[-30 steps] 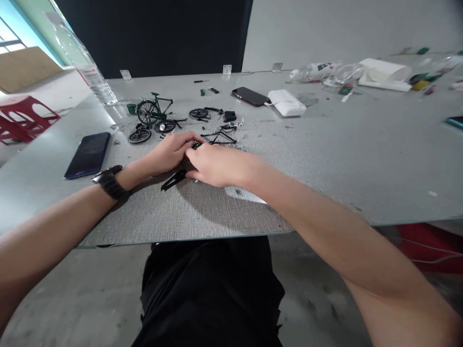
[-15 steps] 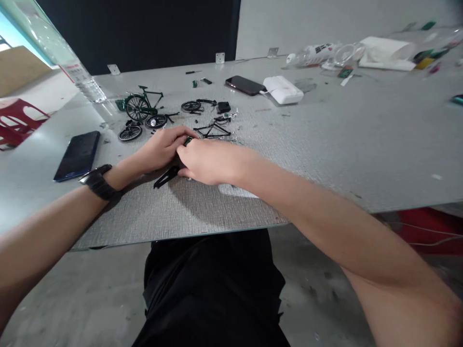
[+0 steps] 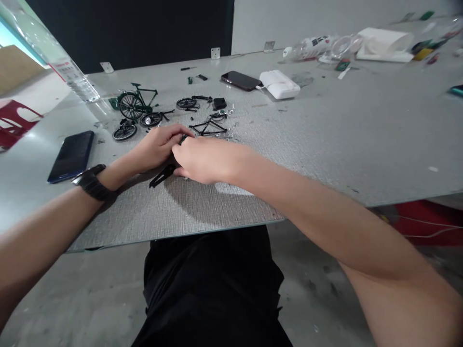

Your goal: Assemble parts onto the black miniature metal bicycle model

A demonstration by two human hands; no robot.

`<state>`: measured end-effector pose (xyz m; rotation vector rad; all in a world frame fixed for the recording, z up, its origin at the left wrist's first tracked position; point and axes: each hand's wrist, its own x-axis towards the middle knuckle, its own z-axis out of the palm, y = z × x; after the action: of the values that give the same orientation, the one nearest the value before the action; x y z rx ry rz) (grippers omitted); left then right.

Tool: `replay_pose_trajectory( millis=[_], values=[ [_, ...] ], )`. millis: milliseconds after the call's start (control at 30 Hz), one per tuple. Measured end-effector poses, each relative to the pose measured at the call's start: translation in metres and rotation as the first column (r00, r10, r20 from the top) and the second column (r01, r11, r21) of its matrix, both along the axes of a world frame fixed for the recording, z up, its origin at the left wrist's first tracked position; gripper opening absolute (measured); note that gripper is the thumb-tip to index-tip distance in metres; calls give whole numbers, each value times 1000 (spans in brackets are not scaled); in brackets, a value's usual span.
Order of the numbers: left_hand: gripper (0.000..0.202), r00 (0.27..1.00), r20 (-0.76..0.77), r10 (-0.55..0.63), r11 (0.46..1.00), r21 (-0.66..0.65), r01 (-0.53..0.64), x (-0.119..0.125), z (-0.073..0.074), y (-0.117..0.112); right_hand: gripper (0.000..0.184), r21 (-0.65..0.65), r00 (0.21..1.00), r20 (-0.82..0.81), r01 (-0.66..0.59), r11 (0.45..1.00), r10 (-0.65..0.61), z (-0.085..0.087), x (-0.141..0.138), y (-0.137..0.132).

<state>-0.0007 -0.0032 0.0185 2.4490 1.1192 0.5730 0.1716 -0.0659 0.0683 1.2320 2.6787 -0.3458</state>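
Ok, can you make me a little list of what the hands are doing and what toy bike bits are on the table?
left hand: curled on a small green part, watch on the wrist
right hand: meets the left over the same part
under the hands: black tool on the table
behind the hands: black bike frame, loose wheels, green model bike
left side: dark phone

You can see a red label on the water bottle [image 3: 68,72]. Its words are too blurry to read. The lying bottle [image 3: 307,47] has dark print you cannot read either.
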Motion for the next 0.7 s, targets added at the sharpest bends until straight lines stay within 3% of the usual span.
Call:
replay_pose_trajectory(
  millis=[700],
  values=[
    [34,1000,-19,7,1000,-9,-7,1,1,0,37,-10,1000,-3,19,1000,-19,-1,0,0]
  ],
)
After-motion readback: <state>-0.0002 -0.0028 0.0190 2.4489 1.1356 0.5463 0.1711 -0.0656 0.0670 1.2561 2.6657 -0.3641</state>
